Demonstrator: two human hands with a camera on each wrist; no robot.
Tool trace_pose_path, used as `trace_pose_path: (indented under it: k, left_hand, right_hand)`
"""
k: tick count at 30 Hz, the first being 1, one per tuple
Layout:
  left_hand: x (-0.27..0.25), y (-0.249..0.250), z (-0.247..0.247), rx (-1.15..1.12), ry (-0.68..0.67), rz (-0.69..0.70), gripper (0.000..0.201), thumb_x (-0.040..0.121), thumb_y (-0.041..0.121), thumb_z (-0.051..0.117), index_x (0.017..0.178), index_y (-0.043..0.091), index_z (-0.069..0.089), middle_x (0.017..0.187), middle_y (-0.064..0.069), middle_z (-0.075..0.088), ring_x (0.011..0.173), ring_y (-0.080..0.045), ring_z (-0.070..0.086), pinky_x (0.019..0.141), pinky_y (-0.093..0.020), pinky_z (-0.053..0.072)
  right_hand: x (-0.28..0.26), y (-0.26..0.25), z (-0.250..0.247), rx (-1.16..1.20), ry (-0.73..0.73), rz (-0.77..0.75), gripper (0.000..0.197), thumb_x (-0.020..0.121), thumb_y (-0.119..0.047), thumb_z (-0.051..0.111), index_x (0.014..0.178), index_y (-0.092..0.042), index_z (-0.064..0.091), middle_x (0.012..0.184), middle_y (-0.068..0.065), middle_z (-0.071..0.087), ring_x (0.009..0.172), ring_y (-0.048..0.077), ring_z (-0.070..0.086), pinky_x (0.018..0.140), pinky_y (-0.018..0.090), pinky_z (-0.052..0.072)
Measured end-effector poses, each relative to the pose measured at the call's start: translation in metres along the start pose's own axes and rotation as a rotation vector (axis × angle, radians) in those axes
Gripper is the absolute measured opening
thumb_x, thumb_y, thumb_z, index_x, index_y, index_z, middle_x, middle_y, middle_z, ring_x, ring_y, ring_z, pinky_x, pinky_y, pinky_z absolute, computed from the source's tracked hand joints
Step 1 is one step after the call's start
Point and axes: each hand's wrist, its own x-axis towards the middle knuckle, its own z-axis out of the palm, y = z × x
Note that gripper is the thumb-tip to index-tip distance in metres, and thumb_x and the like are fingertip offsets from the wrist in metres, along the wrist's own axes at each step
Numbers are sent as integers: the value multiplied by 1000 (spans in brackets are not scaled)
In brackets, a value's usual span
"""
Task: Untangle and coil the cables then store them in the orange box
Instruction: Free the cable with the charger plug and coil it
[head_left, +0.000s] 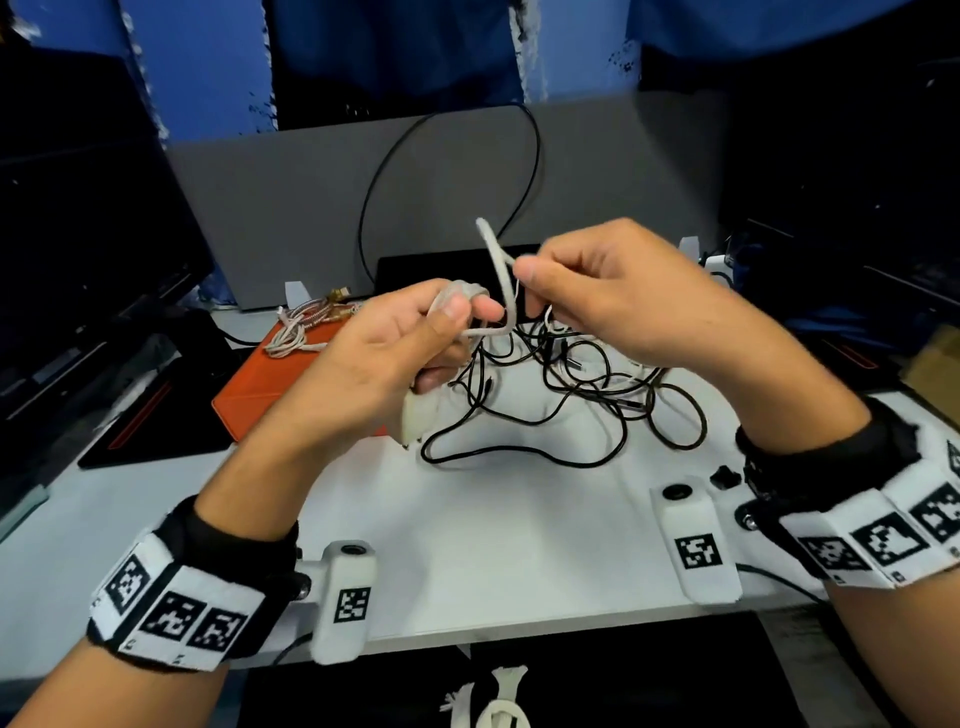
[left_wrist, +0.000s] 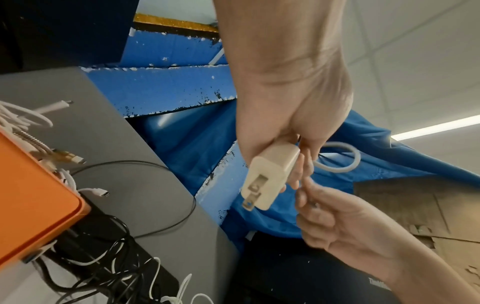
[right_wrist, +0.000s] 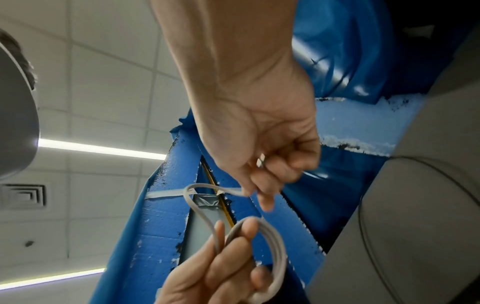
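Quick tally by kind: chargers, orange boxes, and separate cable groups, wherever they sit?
Charger: 1, in the left hand
Orange box: 1
Cable groups: 3 (white coil in hand, pale bundle on the box, black tangle on the table)
Total: 5

white cable (head_left: 500, 280): I see it partly coiled, charger plug (left_wrist: 270, 174) hanging.
black cables (head_left: 566, 384): tangled on table.
orange box (head_left: 280, 384): left, holding coiled cables (head_left: 301, 327).
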Motion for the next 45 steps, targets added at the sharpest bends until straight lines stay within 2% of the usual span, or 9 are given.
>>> trace_pose_path:
  k: [3, 6, 12, 16, 19, 24, 30, 34, 45]
  left_hand:
    - [2, -3, -6, 91, 61, -27, 34, 104, 33, 47, 111, 6, 65, 72, -12, 33, 64, -18, 26, 54, -21, 26]
    - [4, -12, -17, 348, 171, -67, 34, 106, 41, 47, 104, 14, 67, 65, 5, 46, 58, -6, 40, 57, -25, 35]
    - [9, -21, -17, 382, 267, -78, 35, 102, 47, 47, 94, 21, 67, 63, 10, 50, 58, -10, 43, 62, -35, 37]
    - [6, -12, -14, 113, 158, -96, 32, 109, 30, 45, 101, 10, 69, 67, -9, 37, 63, -23, 28, 56, -32, 26]
    - [1, -3, -17, 61, 27, -111, 34, 106, 31, 49, 102, 2, 68, 66, -9, 33, 63, -25, 23, 53, -25, 22]
    - [-5, 6, -20, 91, -197, -165, 34, 93, 41, 68, 97, 7, 72, 80, -30, 51, 75, -24, 44, 65, -30, 35]
    - [0, 4, -9, 28, 36, -187, 34, 104, 30, 55, 72, 20, 60, 54, 4, 34, 51, -14, 29, 50, -22, 37]
    - [-1, 12, -10, -207, 1, -194, 32, 103, 29, 48, 77, 12, 54, 46, 4, 30, 40, -12, 29, 65, -23, 50]
    - [2, 15, 0, -763, 108, -48, 41, 110, 33, 31, 104, 6, 61, 48, 11, 47, 61, -6, 59, 90, -26, 48]
  right_hand:
    - [0, 11, -10, -238, -160, 104, 31, 107, -38, 50, 85, -31, 71, 64, -16, 66, 53, 0, 53, 54, 20, 39]
    - [1, 14, -8, -355, 16, 158, 44, 104, -14, 46, 143, -31, 54, 121, -9, 66, 107, 8, 62, 94, 32, 49]
    - [-11, -22, 27, -383, 76, -220, 72, 98, -22, 46, 165, -17, 18, 159, 3, 40, 151, 17, 28, 130, 41, 4]
    - [-4, -15, 35, -469, 48, -157, 53, 110, -36, 41, 159, -19, 33, 124, 1, 65, 122, 23, 58, 121, 42, 30]
    - [1, -1, 26, -281, 233, -137, 31, 110, -36, 41, 131, -25, 60, 90, 3, 71, 84, 32, 65, 78, 47, 52]
    - [7, 14, 18, -535, 227, 3, 35, 108, -26, 42, 139, -24, 58, 124, 5, 66, 112, 35, 62, 94, 49, 50]
    - [-1, -5, 33, -487, 197, -370, 50, 106, -37, 36, 145, -15, 57, 138, 4, 62, 136, 23, 52, 125, 44, 17]
    - [0, -6, 39, -312, 80, -326, 50, 104, -52, 27, 113, -26, 68, 94, -9, 72, 88, 19, 66, 86, 45, 53]
    - [-3, -11, 62, 28, -106, -7, 15, 109, -20, 41, 116, -25, 52, 71, -9, 53, 59, 9, 50, 56, 30, 40]
